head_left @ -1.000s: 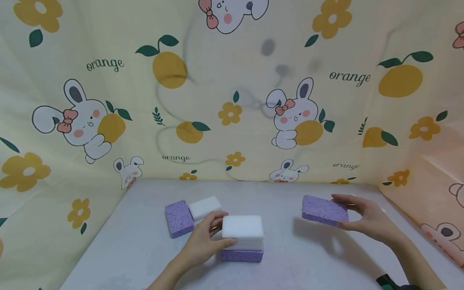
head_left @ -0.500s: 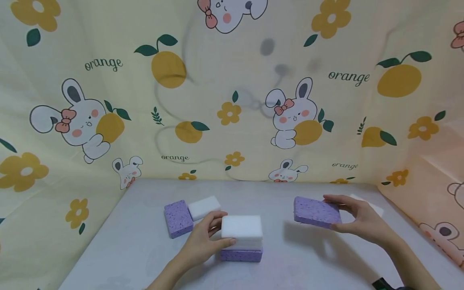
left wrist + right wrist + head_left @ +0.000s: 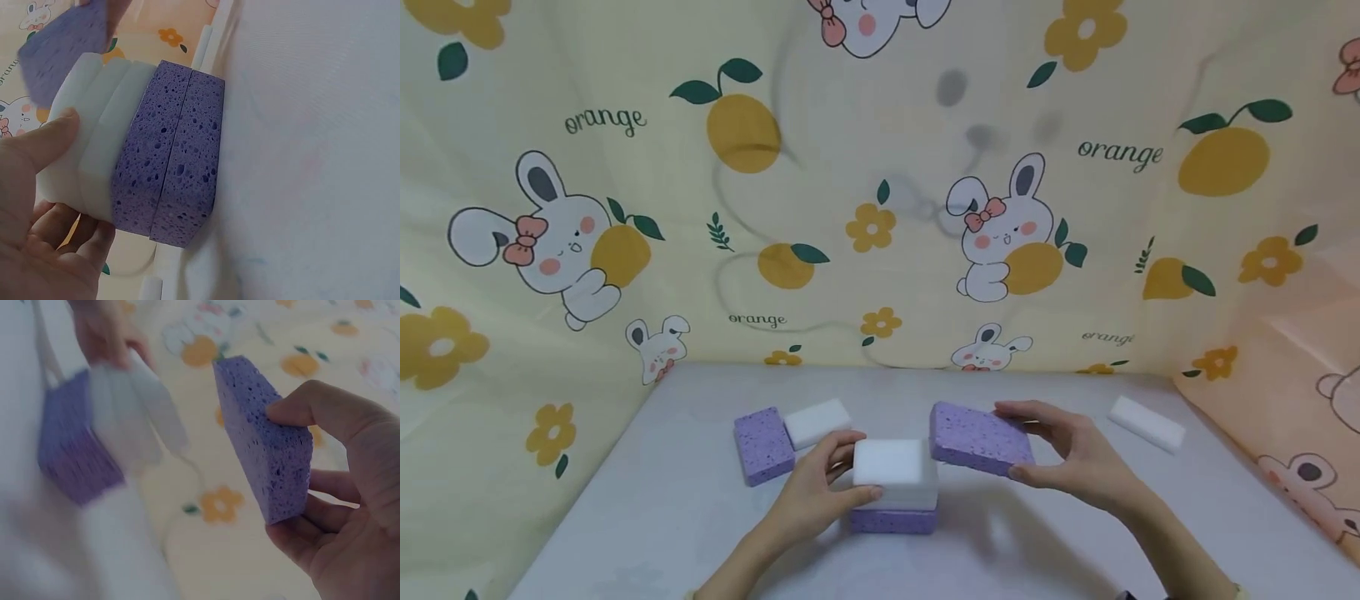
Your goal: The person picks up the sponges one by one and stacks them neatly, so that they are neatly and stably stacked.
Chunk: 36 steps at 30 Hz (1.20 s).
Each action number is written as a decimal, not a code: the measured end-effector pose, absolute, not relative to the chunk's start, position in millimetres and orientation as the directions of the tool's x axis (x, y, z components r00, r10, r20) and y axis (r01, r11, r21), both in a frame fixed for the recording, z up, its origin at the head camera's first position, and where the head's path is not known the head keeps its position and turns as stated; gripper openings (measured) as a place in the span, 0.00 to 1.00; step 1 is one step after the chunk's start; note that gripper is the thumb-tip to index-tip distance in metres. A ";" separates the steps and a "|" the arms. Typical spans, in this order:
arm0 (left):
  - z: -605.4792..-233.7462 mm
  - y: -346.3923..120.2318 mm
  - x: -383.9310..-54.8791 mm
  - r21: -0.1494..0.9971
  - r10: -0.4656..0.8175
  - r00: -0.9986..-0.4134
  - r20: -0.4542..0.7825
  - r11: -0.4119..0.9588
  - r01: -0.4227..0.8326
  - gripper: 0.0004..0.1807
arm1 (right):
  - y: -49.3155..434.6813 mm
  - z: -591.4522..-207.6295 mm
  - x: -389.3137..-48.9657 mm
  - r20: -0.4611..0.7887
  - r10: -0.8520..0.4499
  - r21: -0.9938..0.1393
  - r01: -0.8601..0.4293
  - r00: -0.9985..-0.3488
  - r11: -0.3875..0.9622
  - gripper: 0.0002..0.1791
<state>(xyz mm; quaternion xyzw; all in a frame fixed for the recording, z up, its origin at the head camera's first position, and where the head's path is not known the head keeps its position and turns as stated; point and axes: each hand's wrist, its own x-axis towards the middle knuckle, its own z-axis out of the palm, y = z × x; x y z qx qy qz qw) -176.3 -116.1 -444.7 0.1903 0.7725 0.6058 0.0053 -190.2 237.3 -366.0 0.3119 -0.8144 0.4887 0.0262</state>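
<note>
A stack stands near the front middle of the table, with white sponges (image 3: 895, 471) on top of purple sponges (image 3: 893, 522). The left wrist view shows two purple layers (image 3: 167, 150) at its base. My left hand (image 3: 816, 492) grips the white part from the left, thumb on the near side and fingers round the far side. To the right of the stack, my right hand (image 3: 1078, 454) pinches a purple sponge (image 3: 973, 437) by its right end, thumb on one side and fingers on the other. This sponge is held in the air, close to the stack's top right edge.
Behind my left hand, a purple sponge (image 3: 764, 446) and a white sponge (image 3: 818, 422) lie side by side. Another white sponge (image 3: 1147, 423) lies at the back right of the table (image 3: 647, 517). A printed cloth (image 3: 880, 275) hangs behind the table.
My right hand has carried the purple sponge leftward to the stack, uncovering the white sponge at the back right. The left hand keeps its grip on the stack. The head view shifts slightly.
</note>
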 end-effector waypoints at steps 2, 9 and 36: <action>-445.0 -115.3 -177.1 0.937 0.299 -0.926 0.229 0.190 0.293 0.39 | 217.9 -366.6 -190.8 0.352 -0.515 -0.773 -0.553 -0.781 0.311 0.34; -445.3 -113.4 -178.8 0.939 0.296 -0.928 0.227 0.188 0.290 0.40 | 174.3 -367.6 -194.2 0.365 -0.564 -0.760 -0.587 -0.741 0.280 0.35; -445.9 -112.6 -176.2 0.940 0.281 -0.927 0.249 0.161 0.302 0.41 | 149.8 -386.0 -202.1 0.314 -0.571 -0.778 -0.550 -0.759 0.303 0.39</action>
